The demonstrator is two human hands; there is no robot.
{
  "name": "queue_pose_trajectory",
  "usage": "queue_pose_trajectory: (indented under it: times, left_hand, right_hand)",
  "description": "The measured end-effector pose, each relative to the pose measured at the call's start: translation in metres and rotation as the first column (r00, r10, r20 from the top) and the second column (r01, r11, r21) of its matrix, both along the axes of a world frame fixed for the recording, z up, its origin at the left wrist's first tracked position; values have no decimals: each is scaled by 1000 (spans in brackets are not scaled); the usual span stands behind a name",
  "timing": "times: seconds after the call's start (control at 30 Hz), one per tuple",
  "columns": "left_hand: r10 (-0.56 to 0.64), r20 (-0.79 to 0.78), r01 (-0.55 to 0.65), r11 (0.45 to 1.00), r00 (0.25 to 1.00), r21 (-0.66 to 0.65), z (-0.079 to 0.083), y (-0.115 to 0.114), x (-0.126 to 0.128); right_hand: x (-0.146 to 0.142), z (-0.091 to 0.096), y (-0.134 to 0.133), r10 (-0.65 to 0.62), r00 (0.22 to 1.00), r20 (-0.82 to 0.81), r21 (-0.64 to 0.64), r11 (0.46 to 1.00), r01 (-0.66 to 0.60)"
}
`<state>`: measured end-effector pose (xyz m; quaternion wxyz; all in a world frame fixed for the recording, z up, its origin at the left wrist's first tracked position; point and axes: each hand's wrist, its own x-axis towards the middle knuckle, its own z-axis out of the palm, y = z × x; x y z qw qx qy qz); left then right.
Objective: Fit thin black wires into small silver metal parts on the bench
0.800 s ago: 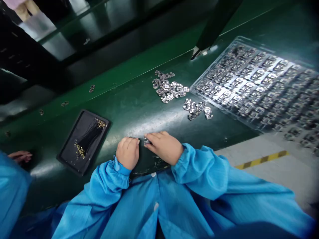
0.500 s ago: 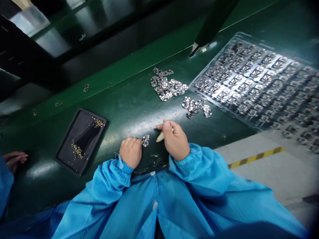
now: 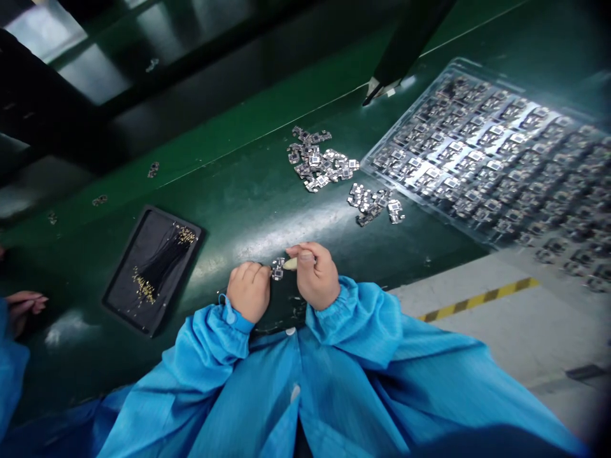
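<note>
The work surface is a glossy dark green bench mat [image 3: 238, 210], and a person in a bright blue smock [image 3: 252, 394] with gathered cuffs sits at its near edge. Closest in, the left hand [image 3: 249, 291] rests on the mat with its fingers [image 3: 251, 272] curled down and together. Their tips lie just beside a small silver-and-black metal component [image 3: 277, 268]; contact and grip cannot be confirmed from this view. The component sits between the two hands. The right hand [image 3: 312, 275] is raised slightly, its thumb and fingers [image 3: 305, 254] closed in a pinch on a pale cream tapered implement [image 3: 290, 263], material undetermined, whose tip points toward the component. To the left lies a black rectangular tray [image 3: 143, 229] holding a bundle of thin black wires with gold tips [image 3: 160, 270]. At the far left, a co-worker's hand [image 3: 23, 304] projects from a blue sleeve [image 3: 12, 369]. Farther along the mat are two loose heaps of similar metal components [image 3: 317, 162] [image 3: 372, 203]. Beyond them, a clear plastic tray [image 3: 408, 109] carries rows of further components. To the right, yellow-and-black hazard tape [image 3: 477, 299] runs across a grey floor [image 3: 477, 343]. A black upright bar [image 3: 405, 44] crosses the mat's far edge.
</note>
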<state>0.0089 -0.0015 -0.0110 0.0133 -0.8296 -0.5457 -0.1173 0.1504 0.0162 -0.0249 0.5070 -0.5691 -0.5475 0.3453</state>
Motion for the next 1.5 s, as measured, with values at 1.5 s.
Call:
queue_pose_trajectory:
  times: [1.5]
  left_hand:
    - [-19, -15, 20, 999, 1000, 33, -5, -1, -3]
  right_hand:
    - [-16, 28, 15, 422, 733, 534, -61, 883, -465]
